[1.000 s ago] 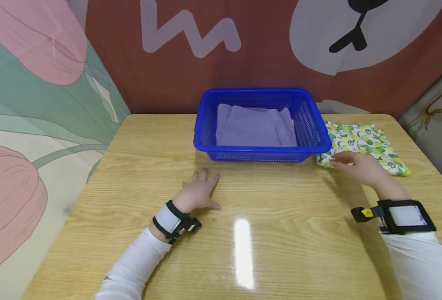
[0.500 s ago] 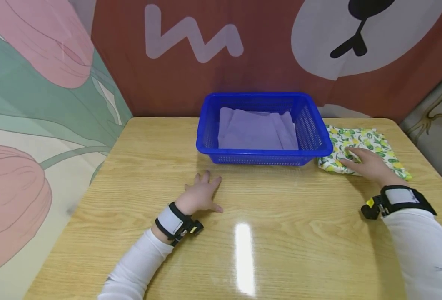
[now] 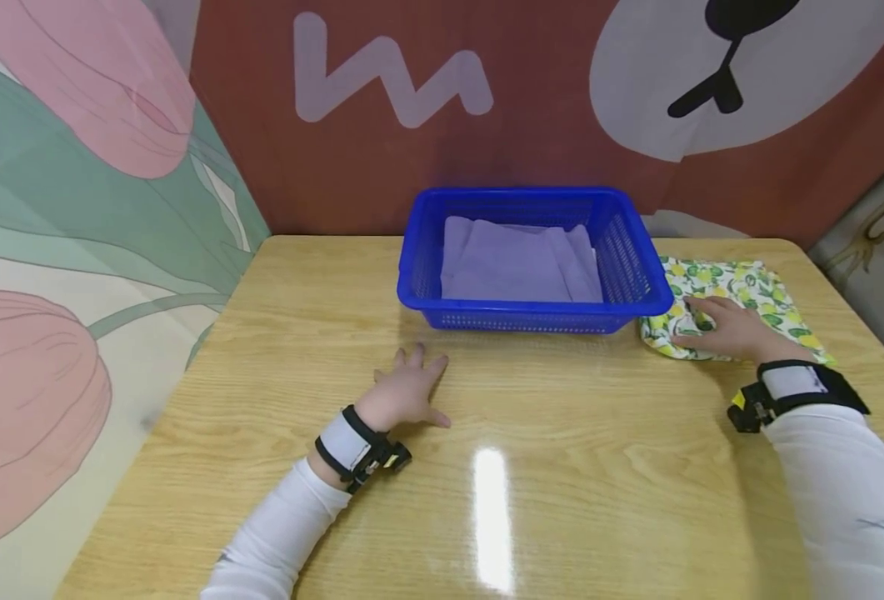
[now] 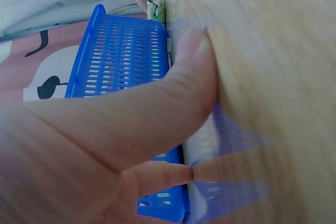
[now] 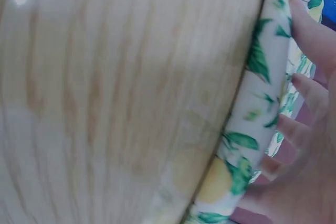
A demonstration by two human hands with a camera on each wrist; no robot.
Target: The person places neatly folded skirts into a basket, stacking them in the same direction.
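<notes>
While left hand [image 3: 406, 388] rests, right hand [image 3: 730, 331] touching cloth [image 3: 749, 287]

A blue perforated plastic basket [image 3: 535, 258] is sitting at the far middle of a light wood-grain table [image 3: 561, 467], and a folded lavender cloth [image 3: 520, 267] is lying flat inside it. Ceiling light is glaring off the tabletop near the front. Printed backdrop panels are standing behind: pink tulip panel [image 3: 74, 208] at left, brown cartoon bear-face panel [image 3: 561, 92] at back.
</notes>
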